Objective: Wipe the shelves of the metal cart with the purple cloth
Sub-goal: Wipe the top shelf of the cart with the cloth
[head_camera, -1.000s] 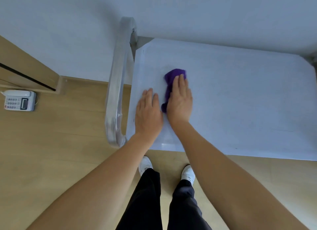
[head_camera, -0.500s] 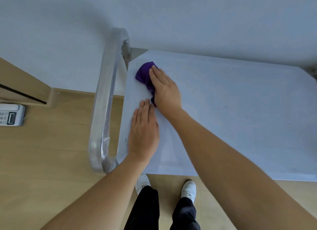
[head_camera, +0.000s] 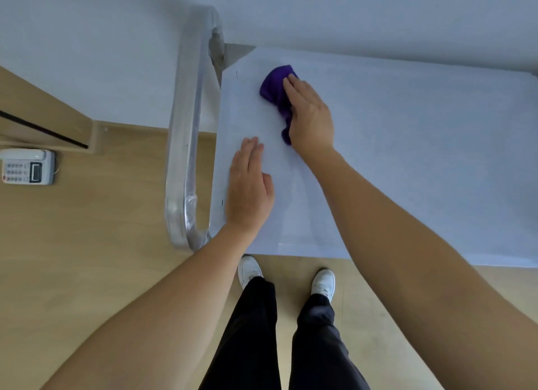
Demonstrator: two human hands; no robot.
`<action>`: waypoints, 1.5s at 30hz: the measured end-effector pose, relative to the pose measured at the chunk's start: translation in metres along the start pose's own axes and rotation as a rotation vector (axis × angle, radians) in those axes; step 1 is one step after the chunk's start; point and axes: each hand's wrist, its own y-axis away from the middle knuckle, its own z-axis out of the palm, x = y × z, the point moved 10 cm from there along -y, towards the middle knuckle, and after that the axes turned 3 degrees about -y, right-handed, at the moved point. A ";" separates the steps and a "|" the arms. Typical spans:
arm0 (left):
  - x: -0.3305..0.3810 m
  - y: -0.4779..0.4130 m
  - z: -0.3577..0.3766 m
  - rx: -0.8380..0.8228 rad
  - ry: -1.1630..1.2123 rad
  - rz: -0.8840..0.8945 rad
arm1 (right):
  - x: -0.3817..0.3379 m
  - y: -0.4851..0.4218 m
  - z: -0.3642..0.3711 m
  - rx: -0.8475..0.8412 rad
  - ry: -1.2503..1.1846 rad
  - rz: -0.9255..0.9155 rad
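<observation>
— Where is the left hand (head_camera: 249, 186)?
— Flat on the pale metal cart's top shelf (head_camera: 407, 156), fingers straight and together, with the shiny curved metal handle (head_camera: 186, 133) at its 9 o'clock.
— And the right hand (head_camera: 310, 117)?
— At 1 o'clock, its outstretched fingers press the crumpled purple cloth (head_camera: 276, 92) onto the shelf.

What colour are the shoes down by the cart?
White shoes, under black trousers, seen in the head view.
</observation>
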 end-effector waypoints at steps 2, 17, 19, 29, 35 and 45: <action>-0.007 0.001 -0.007 0.004 0.199 -0.111 | -0.010 0.018 0.003 0.003 -0.017 0.048; -0.014 0.031 -0.039 -0.041 0.176 -0.247 | -0.082 0.168 0.011 -0.100 -0.067 -0.171; -0.015 0.036 -0.037 -0.100 0.131 -0.247 | -0.097 0.190 0.009 -0.103 -0.101 -0.211; -0.007 0.073 -0.028 -0.216 -0.079 -0.101 | -0.067 0.249 -0.013 -0.208 -0.016 -0.258; 0.030 0.098 0.003 -0.287 -0.196 0.069 | 0.073 0.232 -0.095 0.173 0.080 0.418; 0.063 0.102 0.039 -0.291 -0.314 0.022 | 0.031 0.222 -0.067 -0.052 0.004 -0.066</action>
